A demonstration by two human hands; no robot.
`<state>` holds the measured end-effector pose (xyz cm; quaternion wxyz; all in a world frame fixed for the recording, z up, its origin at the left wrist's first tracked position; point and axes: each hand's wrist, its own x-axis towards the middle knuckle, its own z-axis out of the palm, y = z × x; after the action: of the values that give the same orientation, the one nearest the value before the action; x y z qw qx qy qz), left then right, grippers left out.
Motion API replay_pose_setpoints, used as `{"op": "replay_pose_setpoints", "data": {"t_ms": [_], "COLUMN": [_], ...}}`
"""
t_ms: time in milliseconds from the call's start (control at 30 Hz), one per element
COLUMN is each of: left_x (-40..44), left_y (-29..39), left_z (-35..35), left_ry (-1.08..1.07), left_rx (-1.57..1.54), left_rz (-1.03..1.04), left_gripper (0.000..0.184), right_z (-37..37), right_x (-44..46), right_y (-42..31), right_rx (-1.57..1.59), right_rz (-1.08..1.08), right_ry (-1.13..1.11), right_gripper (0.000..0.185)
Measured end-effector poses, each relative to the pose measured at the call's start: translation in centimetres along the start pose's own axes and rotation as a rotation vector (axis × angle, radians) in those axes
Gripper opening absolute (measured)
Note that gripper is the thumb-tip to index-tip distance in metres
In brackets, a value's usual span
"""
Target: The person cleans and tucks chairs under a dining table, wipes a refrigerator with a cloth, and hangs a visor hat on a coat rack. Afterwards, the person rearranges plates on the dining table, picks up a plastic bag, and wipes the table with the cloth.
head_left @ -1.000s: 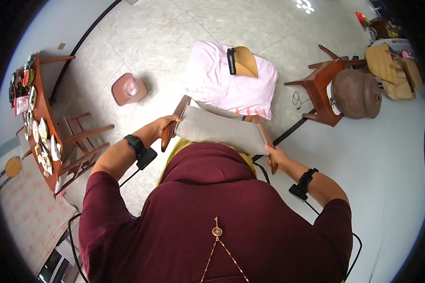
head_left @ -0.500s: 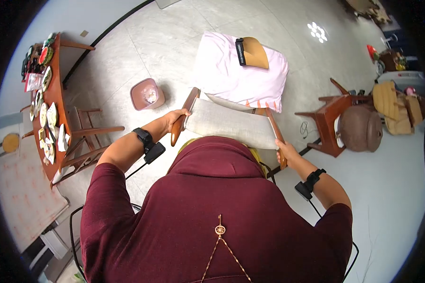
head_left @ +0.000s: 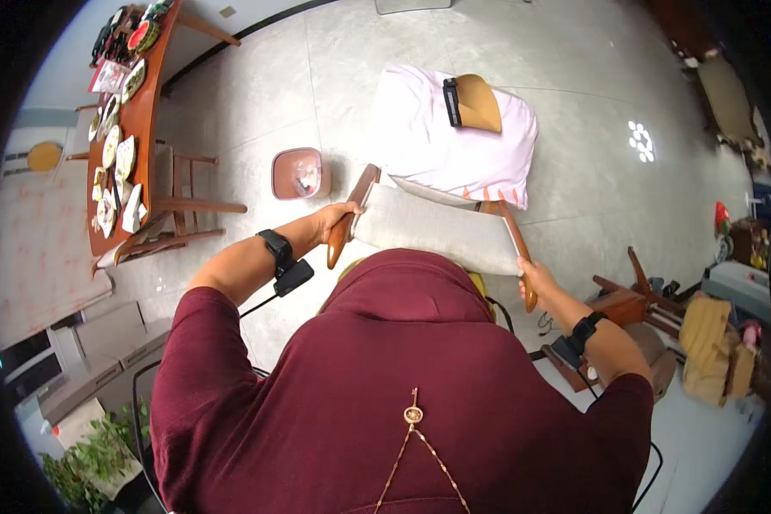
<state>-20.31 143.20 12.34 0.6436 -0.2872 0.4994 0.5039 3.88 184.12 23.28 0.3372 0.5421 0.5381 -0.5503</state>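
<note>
presently, in the head view, the grey chair back [head_left: 437,224] is found just above the centre, between the two hands and directly in front of the wearer's maroon top [head_left: 403,360]. it is tilted, its right end lower in view than its left.

the left hand [head_left: 337,219], at 11 o'clock from the centre, is closed narrowly on the left wooden rail [head_left: 342,240], thumb laid over the upper surface. the right hand [head_left: 536,279], at about 3 o'clock, is closed on the right wooden rail [head_left: 517,242] near its lower end; the fingers are partly hidden.

at 12 to 1 o'clock, beyond the chair back, lies a pale pink cloth [head_left: 407,128] with orange marks at its near edge. a tan visor [head_left: 478,104] with a black band rests on it. at 10 o'clock, a pinkish bin [head_left: 296,175] stands on the grey floor [head_left: 351,51], near the left hand and apart from it; its contents cannot be identified.

further out at 10 o'clock, the wooden table [head_left: 152,111] carries several dishes [head_left: 126,158] and a cut watermelon [head_left: 143,37]. leafy plants [head_left: 103,445] are noted at 8 o'clock. a tan bag [head_left: 705,343] is noted at 4 o'clock. a black strap device is worn on each forearm.
</note>
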Motion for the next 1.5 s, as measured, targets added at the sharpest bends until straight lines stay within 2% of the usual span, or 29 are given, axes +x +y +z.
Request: {"op": "replay_pose_setpoints", "data": {"t_ms": [200,300,367,500,633,667,700,833,867,933,1000,1100,1167,1200,1267,1333,1367,1500], "left_x": [-3.6,-6.0,-5.5,-4.2,-5.4,-5.4,-5.0,-5.7,-3.5,-2.8,-4.9,-8.9,-9.1,-9.2,-8.2,-10.6,-12.5,-10.5], "left_y": [-12.1,-15.1,-16.8,-18.2,-20.0,-19.6,-20.2,-22.4,-24.0,-26.2,-28.3,-33.7,-39.9,-43.3,-47.2,-46.8,-47.8,-57.7], "left_z": [1.9,0.0,-3.7,-9.7,-13.1,-14.4,-14.6,-10.1,-9.8,-8.4,-8.3,-11.8,-15.0,-15.6,-15.7,-15.0,-14.5,-14.5], "left_ry": [0.009,0.093,0.085,0.065,0.096,-0.045,0.052,0.009,-0.062,-0.051,-0.044,-0.023,0.012,-0.047,-0.031,-0.005,-0.057,-0.029], "left_rx": [0.004,0.045,0.042,0.027,-0.012,-0.021,-0.030,-0.026,-0.053,-0.030,-0.025,-0.001,0.021,0.015,0.016,0.058,0.046,0.004], "left_rz": [0.071,0.082,0.089,0.083,0.138,0.131,0.131,0.206,0.209,0.201,0.226,0.255,0.260,0.220,0.240,0.267,0.244,0.305], "left_gripper": [0.053,0.051,0.049,0.046,0.045,0.043,0.041,0.044,0.044,0.047,0.049,0.056,0.066,0.073,0.074,0.076,0.076,0.067], "right_z": [1.4,5.1,8.4,13.8,17.5,18.2,18.5,14.6,12.8,10.9,11.9,16.9,19.6,20.1,20.0,20.8,21.2,21.8], "right_x": [-2.0,-2.7,-2.1,-1.0,-0.5,-0.3,-0.1,0.6,0.5,-1.0,-2.8,-5.7,-7.8,-8.8,-10.0,-9.9,-10.3,-11.0], "right_y": [12.0,15.0,17.3,18.9,17.2,17.1,17.2,19.7,21.2,23.5,25.2,29.6,34.7,38.0,41.9,41.7,42.3,50.5], "right_rx": [-0.017,-0.024,-0.034,-0.057,-0.028,-0.047,-0.066,-0.097,-0.087,-0.079,-0.095,-0.121,-0.131,-0.132,-0.110,-0.115,-0.140,-0.141], "right_rz": [-0.052,-0.104,-0.101,-0.091,-0.124,-0.158,-0.193,-0.246,-0.250,-0.256,-0.277,-0.295,-0.301,-0.298,-0.320,-0.323,-0.310,-0.369], "right_ry": [0.007,-0.011,0.000,0.026,0.020,0.010,-0.001,0.005,-0.009,-0.021,-0.002,0.014,0.016,0.009,0.011,0.018,0.012,0.067], "right_gripper": [0.046,0.046,0.044,0.042,0.041,0.041,0.041,0.039,0.040,0.041,0.041,0.042,0.043,0.043,0.042,0.042,0.042,0.040]}}
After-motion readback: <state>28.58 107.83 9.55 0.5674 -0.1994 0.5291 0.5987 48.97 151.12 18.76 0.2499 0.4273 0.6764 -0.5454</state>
